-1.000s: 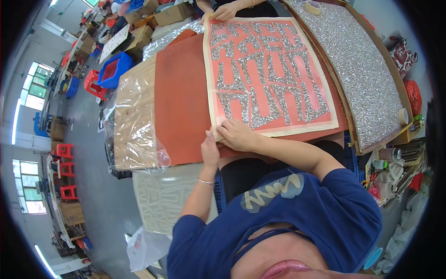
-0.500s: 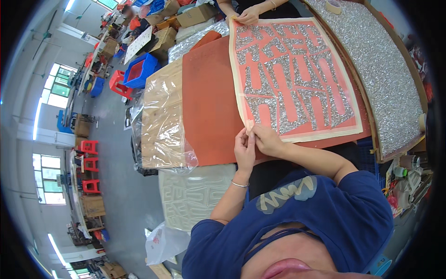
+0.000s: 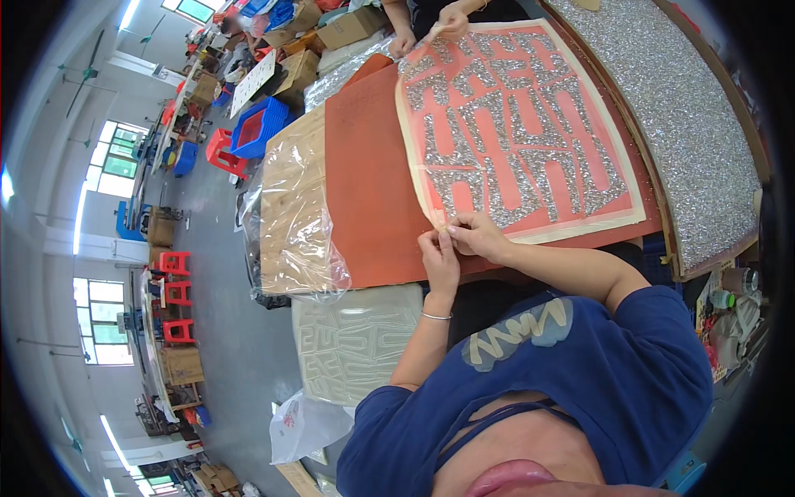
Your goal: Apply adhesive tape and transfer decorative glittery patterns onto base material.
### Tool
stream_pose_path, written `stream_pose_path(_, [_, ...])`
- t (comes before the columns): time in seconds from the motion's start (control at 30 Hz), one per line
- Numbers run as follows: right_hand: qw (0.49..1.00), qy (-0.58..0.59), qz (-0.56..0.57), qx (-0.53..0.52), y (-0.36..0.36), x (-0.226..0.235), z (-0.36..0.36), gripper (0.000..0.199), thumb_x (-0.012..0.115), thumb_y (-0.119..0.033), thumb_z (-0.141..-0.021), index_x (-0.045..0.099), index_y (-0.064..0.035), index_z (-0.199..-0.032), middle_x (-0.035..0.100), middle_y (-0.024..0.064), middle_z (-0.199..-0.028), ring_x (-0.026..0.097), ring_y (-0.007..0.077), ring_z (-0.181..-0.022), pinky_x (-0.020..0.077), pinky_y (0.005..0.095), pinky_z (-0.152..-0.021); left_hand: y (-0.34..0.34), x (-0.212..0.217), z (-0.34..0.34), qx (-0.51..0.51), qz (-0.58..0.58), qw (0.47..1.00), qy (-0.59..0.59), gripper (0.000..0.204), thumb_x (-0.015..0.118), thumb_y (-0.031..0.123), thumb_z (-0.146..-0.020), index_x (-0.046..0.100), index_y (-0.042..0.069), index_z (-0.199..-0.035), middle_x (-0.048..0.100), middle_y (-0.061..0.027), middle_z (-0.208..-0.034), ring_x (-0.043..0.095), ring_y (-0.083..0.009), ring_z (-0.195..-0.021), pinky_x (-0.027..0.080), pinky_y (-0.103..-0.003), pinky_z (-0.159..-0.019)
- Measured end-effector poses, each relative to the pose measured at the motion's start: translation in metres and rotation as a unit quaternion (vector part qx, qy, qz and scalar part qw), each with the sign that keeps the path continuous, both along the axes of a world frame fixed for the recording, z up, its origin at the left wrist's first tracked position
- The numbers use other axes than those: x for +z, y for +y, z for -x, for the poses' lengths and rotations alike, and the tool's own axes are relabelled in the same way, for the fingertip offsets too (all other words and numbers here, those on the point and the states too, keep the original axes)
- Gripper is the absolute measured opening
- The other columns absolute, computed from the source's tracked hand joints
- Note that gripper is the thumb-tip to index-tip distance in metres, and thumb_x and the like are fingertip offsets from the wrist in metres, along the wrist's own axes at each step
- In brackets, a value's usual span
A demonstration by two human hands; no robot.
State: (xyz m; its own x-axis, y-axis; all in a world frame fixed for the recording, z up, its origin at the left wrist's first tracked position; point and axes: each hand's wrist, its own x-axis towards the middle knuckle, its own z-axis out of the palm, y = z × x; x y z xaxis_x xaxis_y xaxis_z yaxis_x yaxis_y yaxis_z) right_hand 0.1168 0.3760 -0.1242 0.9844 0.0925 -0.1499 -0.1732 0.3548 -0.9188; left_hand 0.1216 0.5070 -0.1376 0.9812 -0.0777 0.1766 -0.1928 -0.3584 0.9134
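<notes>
- A broad, rust-red, flat rectangular board [image 3: 373,190] is lying beneath the work, its left part showing bare.
- A long brown-walled tray of silver glitter [image 3: 732,95] is standing along the right side; keeping sleeves and the sheet's edge off it seems prudent.
- A pink rectangular sheet with a cream border and silver glittering shapes [image 3: 526,116] is resting on the right part of the board, its left edge appearing slightly raised.
- A co-worker's braceleted hand [image 3: 453,22] is holding the far-left corner up; matching its height and pull should, in this judgement, keep the edge from skewing.
- The person's right hand [image 3: 483,236] is pinching the near-left corner, thumb and forefinger together on the border.
- The person's left hand [image 3: 440,258] is gripping just beside it, fingertips clamped on the same corner; the exact finger overlap is not discernible.
- Small, even tension is advisable here: a sharp tug could be creasing the border or loosening glitter.
</notes>
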Motion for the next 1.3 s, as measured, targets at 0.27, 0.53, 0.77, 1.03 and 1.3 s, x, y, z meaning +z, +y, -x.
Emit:
stream_pose_path(0.27, [0.993,0.067,-0.093,-0.026,-0.019,-0.002,0.001,0.017,0.061,-0.015,-0.087,0.068,0.0006,-0.086,0.065,0.0044,-0.083,0.059,0.0098,-0.077,0.0471,0.0260,-0.070,-0.019,0.026,0.012,-0.013,0.039,0.999,-0.002,0.030,0.065,0.017,-0.090,0.055,-0.005,-0.107,0.063,-0.0093,-0.096,0.061,-0.0124,-0.086,0.050,-0.026,-0.074])
stream_pose_path(0.53, [0.972,0.124,-0.199,0.001,-0.031,-0.003,0.015,0.014,0.062,-0.012,-0.087,0.067,0.0004,-0.093,0.066,0.0078,-0.089,0.063,0.0149,-0.081,0.0526,0.0308,-0.071,-0.011,0.020,0.010,-0.063,0.102,0.992,-0.029,0.028,0.063,0.011,-0.090,0.060,-0.005,-0.112,0.066,-0.0136,-0.104,0.064,-0.0150,-0.091,0.052,-0.027,-0.079])
stream_pose_path(0.77, [0.986,0.080,-0.142,-0.022,-0.025,-0.001,0.018,0.018,0.060,-0.015,-0.090,0.067,0.0005,-0.095,0.067,0.0066,-0.089,0.063,0.0132,-0.080,0.0531,0.0283,-0.069,-0.014,0.039,0.016,-0.056,-0.113,0.977,-0.172,0.021,0.061,0.006,-0.087,0.063,-0.006,-0.105,0.064,-0.0204,-0.107,0.066,-0.0298,-0.093,0.055,-0.034,-0.077])
stream_pose_path(1.03, [0.996,-0.063,0.047,-0.047,-0.020,-0.005,0.021,0.020,0.059,-0.015,-0.090,0.068,0.0022,-0.094,0.066,0.0044,-0.086,0.058,0.0081,-0.076,0.0469,0.0246,-0.067,-0.015,0.034,0.018,-0.026,-0.164,0.958,-0.235,0.021,0.059,0.005,-0.088,0.064,-0.005,-0.105,0.067,-0.0168,-0.104,0.067,-0.0214,-0.089,0.055,-0.032,-0.076])
stream_pose_path(1.3, [0.998,-0.036,0.009,-0.042,-0.011,-0.012,0.020,0.020,0.058,-0.016,-0.091,0.066,0.0020,-0.092,0.065,0.0043,-0.087,0.057,0.0081,-0.079,0.0461,0.0248,-0.070,-0.019,0.023,0.019,0.007,0.104,0.995,0.002,0.018,0.058,0.009,-0.092,0.060,-0.006,-0.102,0.063,-0.0146,-0.110,0.062,-0.0182,-0.092,0.051,-0.028,-0.081])
